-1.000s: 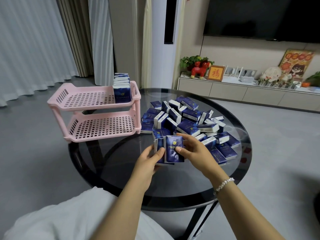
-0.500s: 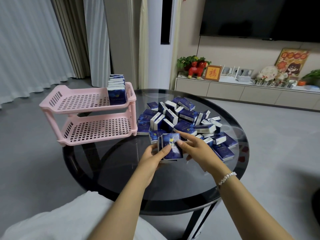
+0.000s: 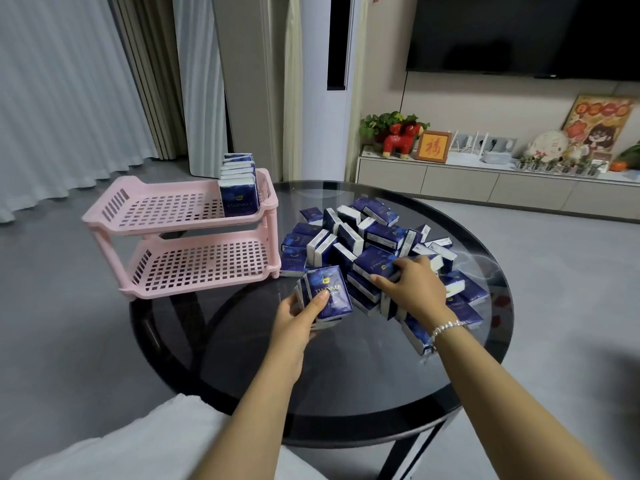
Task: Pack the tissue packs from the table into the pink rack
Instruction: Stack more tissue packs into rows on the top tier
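My left hand holds a small upright stack of blue tissue packs just above the dark glass table. My right hand rests on the heap of blue and white tissue packs, fingers curled around one pack at the heap's near side. The two-tier pink rack stands at the table's left edge. A row of several packs stands upright at the right end of its top tier. The lower tier holds nothing.
The round table has a black rim close to my lap. My white-clad knee shows at the lower left. A TV cabinet with ornaments lines the far wall; curtains hang at the left.
My right hand has left the stack and moved right onto the heap, closing on a pack there. My left hand alone now keeps the stack, shifted slightly left.
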A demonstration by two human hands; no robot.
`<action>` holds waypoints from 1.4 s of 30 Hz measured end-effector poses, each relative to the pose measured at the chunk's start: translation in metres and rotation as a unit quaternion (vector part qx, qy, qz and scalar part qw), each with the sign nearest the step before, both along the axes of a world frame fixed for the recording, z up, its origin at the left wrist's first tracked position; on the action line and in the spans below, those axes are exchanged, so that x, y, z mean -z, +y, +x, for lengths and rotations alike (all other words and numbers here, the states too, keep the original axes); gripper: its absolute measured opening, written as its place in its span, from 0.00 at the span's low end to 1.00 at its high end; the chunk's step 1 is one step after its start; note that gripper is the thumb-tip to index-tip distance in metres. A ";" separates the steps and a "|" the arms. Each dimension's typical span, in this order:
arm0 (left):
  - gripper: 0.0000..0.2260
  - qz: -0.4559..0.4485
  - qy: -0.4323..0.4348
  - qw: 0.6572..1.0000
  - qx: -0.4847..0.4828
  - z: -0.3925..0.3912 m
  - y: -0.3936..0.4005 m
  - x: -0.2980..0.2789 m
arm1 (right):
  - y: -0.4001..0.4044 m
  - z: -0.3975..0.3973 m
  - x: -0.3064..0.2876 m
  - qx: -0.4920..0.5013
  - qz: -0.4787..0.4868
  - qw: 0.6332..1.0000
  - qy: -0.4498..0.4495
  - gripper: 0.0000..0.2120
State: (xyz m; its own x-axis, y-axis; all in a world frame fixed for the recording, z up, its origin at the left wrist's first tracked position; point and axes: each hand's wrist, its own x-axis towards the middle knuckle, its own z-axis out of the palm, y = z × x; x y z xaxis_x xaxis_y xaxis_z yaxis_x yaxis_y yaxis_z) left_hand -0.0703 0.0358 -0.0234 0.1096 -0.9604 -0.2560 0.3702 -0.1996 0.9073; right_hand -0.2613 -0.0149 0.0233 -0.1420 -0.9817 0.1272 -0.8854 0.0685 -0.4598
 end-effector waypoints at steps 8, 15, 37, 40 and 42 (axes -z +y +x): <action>0.28 -0.006 -0.016 1.000 -0.012 0.010 0.006 -0.001 | 0.010 0.000 -0.004 -0.062 -0.037 0.987 -0.142 0.28; 0.32 -0.015 -0.025 1.000 -0.005 0.015 0.019 -0.008 | 0.036 -0.002 -0.021 -0.202 0.028 0.907 -0.368 0.21; 0.31 -0.035 -0.021 0.990 0.133 0.009 0.035 -0.021 | 0.038 0.035 -0.016 -0.329 0.086 0.869 -0.359 0.25; 0.31 -0.078 -0.023 0.991 0.104 0.011 0.033 -0.021 | 0.031 0.033 -0.008 -0.271 0.150 0.838 -0.449 0.30; 0.30 -0.109 -0.044 0.987 0.113 0.012 0.031 -0.022 | 0.029 0.031 -0.004 -0.284 0.234 0.780 -0.507 0.32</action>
